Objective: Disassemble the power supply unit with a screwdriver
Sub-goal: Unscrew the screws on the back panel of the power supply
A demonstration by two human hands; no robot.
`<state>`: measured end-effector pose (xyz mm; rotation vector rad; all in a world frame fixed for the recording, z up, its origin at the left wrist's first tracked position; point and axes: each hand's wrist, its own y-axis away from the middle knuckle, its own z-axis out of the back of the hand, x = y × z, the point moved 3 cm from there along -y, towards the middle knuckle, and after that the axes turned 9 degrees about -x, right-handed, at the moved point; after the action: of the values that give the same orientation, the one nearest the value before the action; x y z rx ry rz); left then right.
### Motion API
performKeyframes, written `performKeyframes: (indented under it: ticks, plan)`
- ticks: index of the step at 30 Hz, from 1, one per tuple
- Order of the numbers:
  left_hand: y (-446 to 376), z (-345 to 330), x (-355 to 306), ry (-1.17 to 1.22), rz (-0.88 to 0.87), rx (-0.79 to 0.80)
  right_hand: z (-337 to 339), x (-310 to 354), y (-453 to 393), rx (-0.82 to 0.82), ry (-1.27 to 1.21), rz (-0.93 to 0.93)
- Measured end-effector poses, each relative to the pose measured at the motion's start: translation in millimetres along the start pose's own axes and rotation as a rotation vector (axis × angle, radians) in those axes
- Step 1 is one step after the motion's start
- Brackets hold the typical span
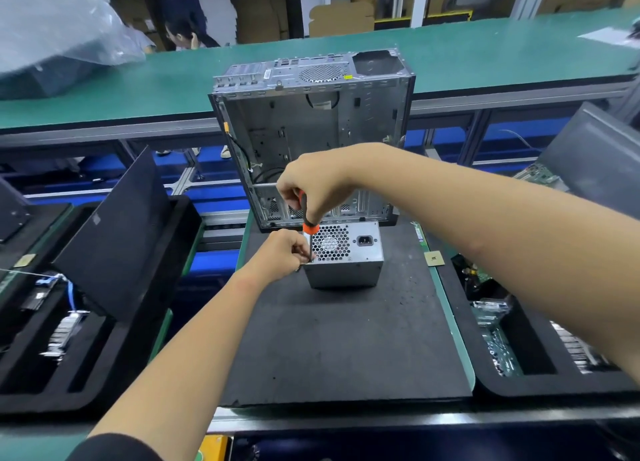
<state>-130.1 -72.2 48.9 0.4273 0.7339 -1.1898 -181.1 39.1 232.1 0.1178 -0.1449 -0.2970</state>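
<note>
Overhead, right hand [308, 187] grips the upright screwdriver [307, 218]; left hand [282, 251] seemingly pinches its shaft beside the power supply [346, 256].

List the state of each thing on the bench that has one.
Grey metal power supply unit: closed, on black mat.
Orange-and-black screwdriver: upright, tip at unit's top left corner.
Right hand: grips screwdriver handle.
Left hand: pinches the shaft.
Silver computer case: open, gutted.

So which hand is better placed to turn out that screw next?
The right hand. Its grip is already round the screwdriver handle, with the tool upright over the left edge of the power supply unit. The left hand is low beside the shaft, apparently steadying it.
</note>
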Motion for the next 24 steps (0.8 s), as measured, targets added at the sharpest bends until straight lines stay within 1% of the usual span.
performKeyframes:
  ticks: [2,4,5,7,10,12,14,16,19,21,24]
  plan:
    - [-0.6,1.2,-2.0,-0.017,-0.007,0.01,-1.1,-2.3,-1.2,0.047,-0.068,-0.1]
    - [-0.8,2.3,-3.7,-0.023,-0.003,0.027,-1.0,-0.9,-3.8,0.047,0.006,-0.187]
    - [-1.5,2.5,-4.6,-0.026,-0.003,0.043,-0.9,0.7,-6.0,0.031,0.071,-0.199]
    - [-3.8,2.8,-6.4,-0.026,-0.014,0.091,-2.2,3.8,-11.5,0.007,0.132,-0.146]
    - [-6.8,3.5,-5.9,-0.018,-0.018,0.13,-0.2,7.7,-11.1,0.033,0.042,-0.02]
    - [-8.1,4.0,-5.4,-0.02,-0.014,0.147,-0.7,8.8,-9.6,0.042,0.029,0.023]
    - [-9.6,3.4,-4.2,-0.028,-0.01,0.156,-4.1,8.1,-9.9,0.043,-0.039,-0.005]
    - [-9.7,3.5,-4.2,-0.033,-0.012,0.155,-5.8,7.6,-10.5,0.041,-0.12,-0.094]
    - [-9.4,3.4,-5.6,-0.031,-0.043,0.165,-4.8,9.4,-11.9,0.021,-0.063,-0.189]
    - [-8.7,2.5,-5.4,-0.024,-0.04,0.171,-5.1,14.0,-15.0,0.031,-0.029,-0.159]
    - [-8.9,2.2,-3.2,-0.003,-0.015,0.169,-2.1,18.2,-15.2,0.057,0.004,-0.064]
